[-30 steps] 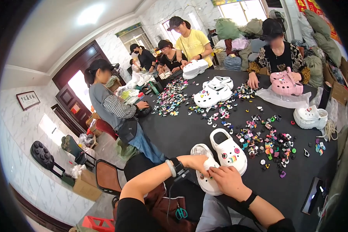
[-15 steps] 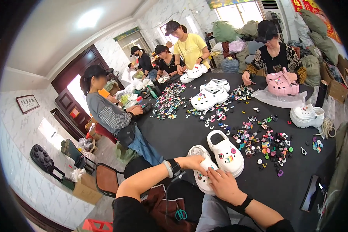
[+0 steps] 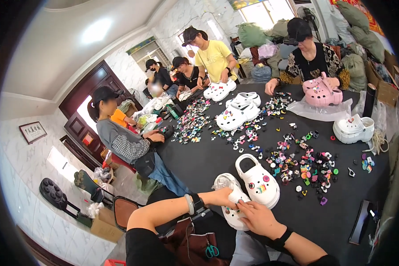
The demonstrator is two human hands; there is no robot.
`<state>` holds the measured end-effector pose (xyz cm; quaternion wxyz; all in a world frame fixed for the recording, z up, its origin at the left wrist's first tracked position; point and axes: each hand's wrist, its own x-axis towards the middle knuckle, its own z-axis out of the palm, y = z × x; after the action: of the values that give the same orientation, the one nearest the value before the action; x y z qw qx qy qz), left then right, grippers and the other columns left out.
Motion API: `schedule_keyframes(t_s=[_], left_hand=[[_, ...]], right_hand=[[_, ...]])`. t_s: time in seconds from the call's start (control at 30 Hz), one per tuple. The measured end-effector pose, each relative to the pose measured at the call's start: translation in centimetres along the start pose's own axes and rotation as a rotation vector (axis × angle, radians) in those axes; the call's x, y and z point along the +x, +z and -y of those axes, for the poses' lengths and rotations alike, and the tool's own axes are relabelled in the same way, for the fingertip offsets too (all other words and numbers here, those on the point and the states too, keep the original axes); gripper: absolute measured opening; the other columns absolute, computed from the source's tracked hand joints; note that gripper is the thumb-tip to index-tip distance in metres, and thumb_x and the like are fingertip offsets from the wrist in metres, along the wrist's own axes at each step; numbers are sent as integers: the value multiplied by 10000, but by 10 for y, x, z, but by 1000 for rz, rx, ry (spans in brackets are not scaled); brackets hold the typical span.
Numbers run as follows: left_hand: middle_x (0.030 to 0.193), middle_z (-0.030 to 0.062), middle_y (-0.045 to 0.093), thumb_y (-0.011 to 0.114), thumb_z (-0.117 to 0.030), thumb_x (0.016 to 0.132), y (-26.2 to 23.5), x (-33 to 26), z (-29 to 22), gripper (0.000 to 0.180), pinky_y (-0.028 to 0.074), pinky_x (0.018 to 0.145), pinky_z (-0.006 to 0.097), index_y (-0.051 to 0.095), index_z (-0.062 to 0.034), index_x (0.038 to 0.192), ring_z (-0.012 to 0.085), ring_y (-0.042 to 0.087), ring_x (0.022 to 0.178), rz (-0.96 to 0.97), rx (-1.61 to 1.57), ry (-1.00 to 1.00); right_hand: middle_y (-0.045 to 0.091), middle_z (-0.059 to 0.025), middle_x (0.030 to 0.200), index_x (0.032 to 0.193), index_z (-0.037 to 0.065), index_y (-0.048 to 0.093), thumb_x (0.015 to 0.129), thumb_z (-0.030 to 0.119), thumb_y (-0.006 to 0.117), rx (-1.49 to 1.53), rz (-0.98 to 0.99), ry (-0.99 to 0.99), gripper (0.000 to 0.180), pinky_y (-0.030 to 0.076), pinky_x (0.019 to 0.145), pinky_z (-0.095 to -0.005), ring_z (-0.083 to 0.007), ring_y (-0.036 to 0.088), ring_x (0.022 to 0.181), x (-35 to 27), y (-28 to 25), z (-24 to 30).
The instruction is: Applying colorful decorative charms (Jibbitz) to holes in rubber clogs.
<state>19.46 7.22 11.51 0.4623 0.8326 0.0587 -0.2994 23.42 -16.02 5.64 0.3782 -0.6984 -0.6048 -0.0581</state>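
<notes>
A white clog (image 3: 233, 215) with charms on its upper stands at the table's near edge, between my hands. My left hand (image 3: 221, 197) is closed on it at the foot opening, some fingers hidden inside. Across the upper lie the fingers of my right hand (image 3: 260, 219), pressed together near the left fingertips; any small charm beneath them is hidden. Touching its right side is a second white clog (image 3: 262, 186) with a rainbow and other charms, its heel strap toward the far side.
Loose colourful charms (image 3: 303, 164) lie right of the clogs, with another heap (image 3: 193, 119) farther off. More white clogs (image 3: 238, 116) and pink clogs (image 3: 322, 92) stand on the black table (image 3: 190, 157). A dark flat device (image 3: 360, 221) lies at right. Several co-workers stand or sit around.
The view has shifted slightly. Both my hands stay on the same clog, with little change of grip. Across the table, a co-worker's hand has moved closer to the charms.
</notes>
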Motion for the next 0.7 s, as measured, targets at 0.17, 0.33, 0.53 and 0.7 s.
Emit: schedule_keyframes(t_s=[0.17,0.33,0.53,0.7], left_hand=[[942,74,686,723,-144,798,-2,-2,4,328,554,689,293,636,2,1079,136,654,797,20,43,59],[989,73,675,698,-123,845,-15,1,-1,307,568,701,296,613,15,1105,137,654,835,119,0,7],[1001,71,673,695,-118,850,-20,7,16,316,559,745,305,612,17,1124,133,638,873,215,5,81],[1021,67,670,697,-136,853,-22,6,13,319,530,815,317,615,18,1120,134,616,917,205,59,80]], right_hand=[[561,-109,1286,1246,48,538,826,226,658,77,2,-26,472,498,881,-377,-277,577,1060,4,-7,-3],[545,-103,1308,1203,61,578,815,275,657,-136,73,-50,451,502,834,-362,-249,550,1111,4,-8,3],[497,-191,1331,1246,-17,541,812,358,628,-460,72,-35,580,484,751,-332,-287,501,1161,-2,10,29],[486,-206,1330,1261,-50,519,824,370,613,-519,159,-6,613,483,737,-335,-290,488,1166,4,10,37]])
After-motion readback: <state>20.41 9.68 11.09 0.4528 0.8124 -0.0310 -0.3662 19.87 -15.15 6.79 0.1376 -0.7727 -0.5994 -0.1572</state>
